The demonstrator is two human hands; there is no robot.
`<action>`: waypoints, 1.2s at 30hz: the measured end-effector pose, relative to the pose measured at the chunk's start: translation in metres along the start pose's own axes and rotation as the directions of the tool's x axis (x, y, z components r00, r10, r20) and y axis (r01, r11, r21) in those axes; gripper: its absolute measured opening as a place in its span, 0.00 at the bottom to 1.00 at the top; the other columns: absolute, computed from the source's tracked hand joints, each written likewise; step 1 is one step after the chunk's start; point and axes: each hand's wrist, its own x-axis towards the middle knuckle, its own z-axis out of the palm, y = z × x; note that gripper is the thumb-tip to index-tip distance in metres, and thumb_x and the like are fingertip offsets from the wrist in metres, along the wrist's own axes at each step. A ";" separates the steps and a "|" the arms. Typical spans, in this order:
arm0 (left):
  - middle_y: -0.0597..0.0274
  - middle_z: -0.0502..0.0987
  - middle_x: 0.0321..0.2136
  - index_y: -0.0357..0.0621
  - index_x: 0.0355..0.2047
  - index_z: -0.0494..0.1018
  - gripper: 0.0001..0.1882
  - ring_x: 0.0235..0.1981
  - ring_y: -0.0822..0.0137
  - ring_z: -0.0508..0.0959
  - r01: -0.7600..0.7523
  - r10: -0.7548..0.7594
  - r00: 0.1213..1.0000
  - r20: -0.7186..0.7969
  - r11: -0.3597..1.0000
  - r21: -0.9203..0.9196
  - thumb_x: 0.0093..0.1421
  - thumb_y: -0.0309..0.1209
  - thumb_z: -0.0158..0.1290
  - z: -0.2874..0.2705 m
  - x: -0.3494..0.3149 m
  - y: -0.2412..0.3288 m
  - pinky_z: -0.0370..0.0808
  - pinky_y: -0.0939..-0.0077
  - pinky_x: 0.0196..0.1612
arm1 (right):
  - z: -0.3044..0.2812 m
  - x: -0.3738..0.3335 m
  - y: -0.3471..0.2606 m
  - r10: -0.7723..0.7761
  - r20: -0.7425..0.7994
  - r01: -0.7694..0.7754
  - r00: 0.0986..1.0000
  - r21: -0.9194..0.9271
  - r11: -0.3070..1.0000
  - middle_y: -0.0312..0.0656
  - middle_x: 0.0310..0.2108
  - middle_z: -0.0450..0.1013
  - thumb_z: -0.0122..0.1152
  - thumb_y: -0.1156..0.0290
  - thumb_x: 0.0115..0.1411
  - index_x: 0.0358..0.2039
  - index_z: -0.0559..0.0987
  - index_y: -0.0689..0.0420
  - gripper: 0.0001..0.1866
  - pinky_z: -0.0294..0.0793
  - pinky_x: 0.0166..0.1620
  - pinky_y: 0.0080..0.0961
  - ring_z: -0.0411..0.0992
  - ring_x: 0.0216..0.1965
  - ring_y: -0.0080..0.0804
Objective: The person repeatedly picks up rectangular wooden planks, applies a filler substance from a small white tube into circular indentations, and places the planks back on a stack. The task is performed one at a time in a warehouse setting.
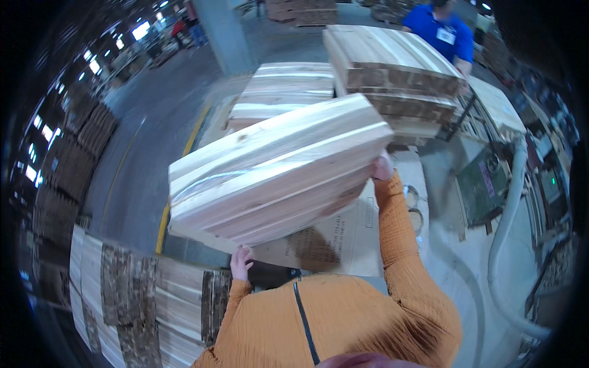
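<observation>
A thick striped wooden panel [276, 165] is tilted up in front of me, its right end higher than its left. My right hand [383, 165] grips its right end, with the fingers partly behind the edge. Under the near lower edge is my left hand [241, 262], closed against the wood, its fingertips partly hidden. Below the panel lies a printed cardboard sheet [353, 242], shadowed by the wood. Beyond it are a stack of pale boards [285, 86] and a taller stack of thick panels [399, 55].
Stacked wood blocks [129, 294] stand at my near left. A co-worker in a blue shirt [438, 27] is behind the tall stack. To the right are a green machine [485, 184] and a grey hose [515, 202]. A pillar [224, 34] rises at the back.
</observation>
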 end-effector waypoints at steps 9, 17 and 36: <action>0.50 0.75 0.43 0.36 0.55 0.61 0.39 0.38 0.60 0.79 0.299 -0.308 0.798 0.518 0.949 0.104 0.59 0.60 0.42 0.005 0.003 -0.019 0.76 0.71 0.41 | 0.023 -0.007 0.001 -0.366 -0.130 0.350 0.922 -0.128 0.928 0.47 0.51 0.67 0.60 0.52 0.46 0.56 0.62 0.64 0.41 0.67 0.53 0.34 0.66 0.52 0.37; 0.39 0.52 0.62 0.40 0.65 0.43 0.63 0.63 0.45 0.56 0.696 -0.337 0.499 0.798 0.705 -0.137 0.42 0.80 0.31 0.045 -0.003 -0.005 0.54 0.51 0.63 | 0.137 -0.006 -0.065 -0.185 0.062 0.195 0.981 -0.335 0.922 0.49 0.61 0.56 0.66 0.47 0.38 0.63 0.52 0.64 0.57 0.53 0.62 0.30 0.55 0.61 0.37; 0.53 0.60 0.59 0.43 0.62 0.52 0.37 0.58 0.59 0.63 -0.394 0.567 0.742 0.358 0.800 -0.452 0.59 0.52 0.45 0.061 0.026 0.153 0.61 0.61 0.59 | 0.036 -0.077 -0.056 -0.313 -0.620 0.612 0.719 0.353 0.707 0.47 0.54 0.64 0.57 0.48 0.45 0.59 0.61 0.57 0.43 0.67 0.55 0.41 0.65 0.53 0.45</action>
